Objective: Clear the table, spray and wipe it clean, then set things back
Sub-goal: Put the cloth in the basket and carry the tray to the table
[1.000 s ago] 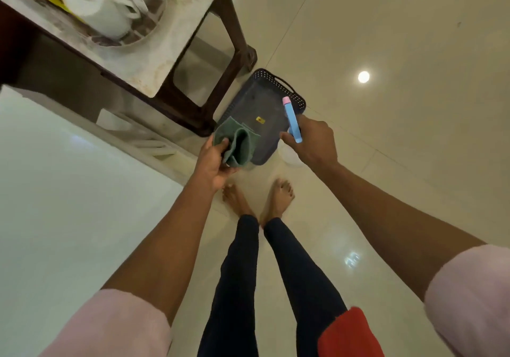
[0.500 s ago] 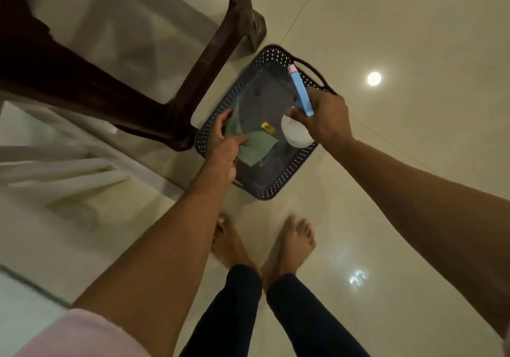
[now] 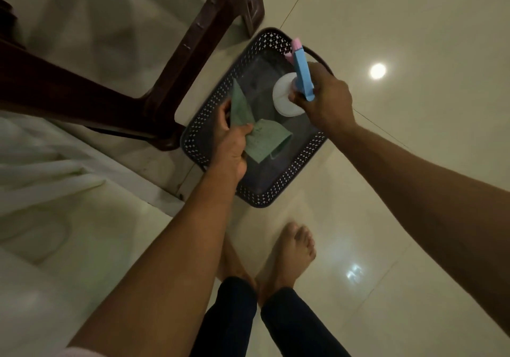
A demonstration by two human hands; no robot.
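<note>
Left hand fingers pinch folded green cloth; right hand fingers wrap white blue-triggered spray bottle over dark perforated plastic basket, apparently for stowing.

A glossy, reflective tiled floor lies under a dark perforated plastic basket, in which hang a soft, matt green cloth with a faintly speckled weave and a smooth white plastic spray bottle with a blue-and-pink head, beside a polished dark wooden table leg.

Folded green cloth; blue-topped white spray bottle.
</note>
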